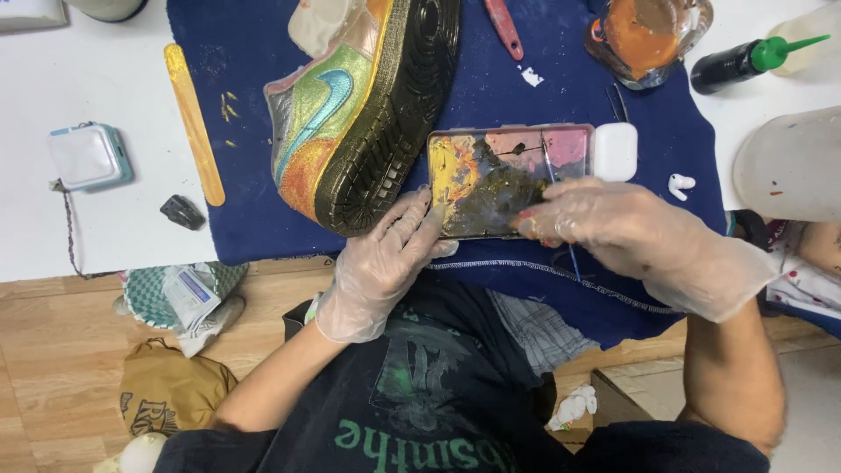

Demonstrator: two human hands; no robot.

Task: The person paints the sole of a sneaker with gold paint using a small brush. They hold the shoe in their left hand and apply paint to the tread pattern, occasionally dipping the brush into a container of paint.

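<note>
Nearest, at the lower centre of the frame, 2 gloved hands are seen apart, each laid on one end of the palette point(499, 182). The left hand point(381, 263) is spread flat, its fingertips pressed on the palette's left short edge; nothing is clasped in it. The right hand point(604, 226) is curled over the palette's lower right corner, and a thin brush point(550, 166) appears to be pinched in its fingers, though the grip itself is hidden by the glove. The palette is set on the blue cloth point(245, 131) just beyond both hands, its long axis running left to right across the frame, so both hands are about equally near. Touching its left end, the shoe point(368, 105) is laid on its side, sole turned toward the palette, slanting to the upper centre. Farther off, at upper right, a jar point(648, 35) of orange paint and a green-capped bottle point(745, 60) are found.
</note>
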